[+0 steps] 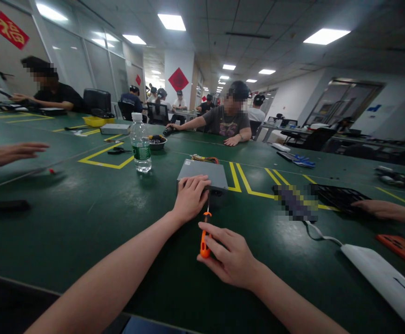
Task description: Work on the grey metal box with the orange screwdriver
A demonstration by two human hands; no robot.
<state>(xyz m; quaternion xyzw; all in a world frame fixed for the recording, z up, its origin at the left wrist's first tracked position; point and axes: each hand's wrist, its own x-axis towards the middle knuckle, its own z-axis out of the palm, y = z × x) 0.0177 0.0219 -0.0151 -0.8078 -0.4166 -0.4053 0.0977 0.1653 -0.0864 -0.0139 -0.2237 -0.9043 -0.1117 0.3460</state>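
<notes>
A grey metal computer power supply (204, 172) lies on the green table in front of me, with coloured wires (205, 159) at its far side. My left hand (191, 198) rests over its near left part, fingers on the top and thumb at the near edge. In my right hand (231, 255) is a screwdriver (205, 243) with an orange and black handle, held between thumb and fingers. Its shaft points away from me to the near face of the power supply. The tip is hidden by the case and my left hand.
A water bottle (141, 148) stands behind my left hand, near a metal bowl (157, 143). Right lie a white power bank-like slab (380, 276) with a cable and an orange phone (402, 250). Other people's hands (14, 155) reach in at both sides. One person (226, 118) sits opposite.
</notes>
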